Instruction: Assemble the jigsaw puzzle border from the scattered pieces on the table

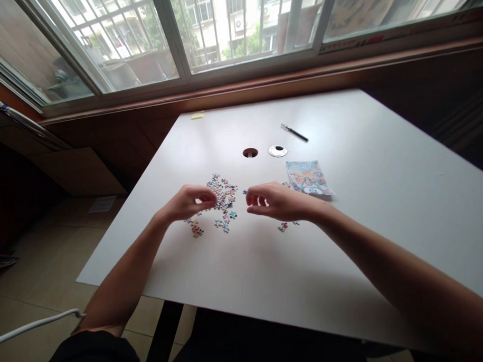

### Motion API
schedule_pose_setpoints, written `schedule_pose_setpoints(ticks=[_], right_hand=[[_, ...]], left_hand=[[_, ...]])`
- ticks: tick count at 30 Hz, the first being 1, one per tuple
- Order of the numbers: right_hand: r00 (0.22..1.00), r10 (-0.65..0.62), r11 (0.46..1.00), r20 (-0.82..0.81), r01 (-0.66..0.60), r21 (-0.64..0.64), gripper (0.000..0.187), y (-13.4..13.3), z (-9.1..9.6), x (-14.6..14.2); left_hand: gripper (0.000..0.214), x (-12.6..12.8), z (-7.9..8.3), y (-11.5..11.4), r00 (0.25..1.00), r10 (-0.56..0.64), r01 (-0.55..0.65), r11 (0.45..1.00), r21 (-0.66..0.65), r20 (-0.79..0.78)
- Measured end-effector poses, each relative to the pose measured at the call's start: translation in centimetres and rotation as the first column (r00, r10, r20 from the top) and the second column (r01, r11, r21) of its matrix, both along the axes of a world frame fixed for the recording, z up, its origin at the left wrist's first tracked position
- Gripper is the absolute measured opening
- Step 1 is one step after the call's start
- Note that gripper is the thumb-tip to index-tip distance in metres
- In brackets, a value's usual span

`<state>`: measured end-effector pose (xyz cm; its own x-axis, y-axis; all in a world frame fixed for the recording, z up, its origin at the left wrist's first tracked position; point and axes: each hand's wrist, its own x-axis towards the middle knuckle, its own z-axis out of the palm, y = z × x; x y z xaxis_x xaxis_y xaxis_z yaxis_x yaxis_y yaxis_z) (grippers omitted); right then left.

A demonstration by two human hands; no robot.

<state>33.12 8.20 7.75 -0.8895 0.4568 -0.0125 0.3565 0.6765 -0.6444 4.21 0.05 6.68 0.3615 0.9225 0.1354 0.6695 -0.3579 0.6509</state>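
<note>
Jigsaw-pc pile (226, 194) btwn L hand (187, 202), R hand (277, 201)

The bare left hand (196, 198) curls over the left side of a spread of small multicoloured jigsaw pieces (226, 194); right of the spread are the bare right hand (269, 199) and a flat, blue-printed paper rectangle (308, 176).

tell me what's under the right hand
Jigsaw pieces show around the edges of the right hand, on the white tabletop; whatever lies directly beneath it is covered.
</note>
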Motion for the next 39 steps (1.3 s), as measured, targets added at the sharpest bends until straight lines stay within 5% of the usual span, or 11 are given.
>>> schedule_pose_setpoints(ticks=[4,9,12,15,18,23,31,39], right_hand=[[0.98,0.004,0.99,-0.2,-0.032,-0.137,0.011,-1.3,-0.4,-1.2],[0.975,-0.097,0.98,-0.199,0.058,-0.191,0.003,-2.1,-1.5,-2.0],[0.982,-0.083,0.979,-0.167,0.049,-0.199,0.01,-1.9,-1.7,-1.9],[0.994,-0.059,0.998,-0.087,0.057,-0.032,0.016,-0.7,-1.1,-0.9],[0.984,-0.003,1.0,0.175,0.006,-0.015,0.014,1.3,-0.3,0.9],[0.919,-0.15,0.982,0.365,0.097,0.16,0.007,3.4,-0.3,2.8],[0.943,-0.133,0.981,0.303,0.081,0.178,0.019,3.0,-0.5,2.4],[0.955,-0.117,0.985,0.273,0.076,0.155,0.018,2.8,0.2,2.7]], left_hand=[[0.019,4.3,-1.7,-0.8,0.987,-0.045,0.039,0.998,0.043,0.156],[0.023,6.1,-3.1,-1.2,0.967,-0.05,0.039,0.998,0.052,0.251],[0.024,5.2,-3.0,-0.7,0.976,-0.052,0.043,0.998,0.045,0.214],[0.022,2.2,-2.0,0.1,0.994,-0.024,0.019,0.999,0.051,0.109],[0.022,-2.2,-1.1,1.0,0.992,0.128,-0.128,0.985,0.116,0.008],[0.019,-6.9,-1.0,1.5,0.968,0.198,-0.192,0.98,0.055,-0.152],[0.019,-6.0,0.7,0.4,0.967,-0.037,-0.024,0.971,-0.236,-0.25],[0.019,-3.1,0.6,0.3,0.964,-0.139,0.085,0.968,-0.235,-0.226]])
